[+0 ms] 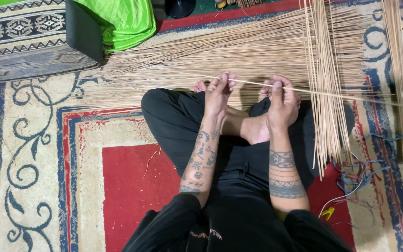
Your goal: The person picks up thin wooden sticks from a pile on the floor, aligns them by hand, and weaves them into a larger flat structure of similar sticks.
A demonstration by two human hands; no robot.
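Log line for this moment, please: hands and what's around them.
left hand: pinches thin stick | right hand: pinches same stick | stick: level above crossed legs | stick pile: on patterned rug ahead

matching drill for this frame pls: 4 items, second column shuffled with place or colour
1. single thin stick
2. green cloth
3. blue cords
4. fanned pile of sticks

a. on the carpet by the right knee
b. top left, beside a patterned cushion
c. pinched between left hand and right hand
d. spread on the carpet beyond the feet

Pairs: 1-c, 2-b, 3-a, 4-d
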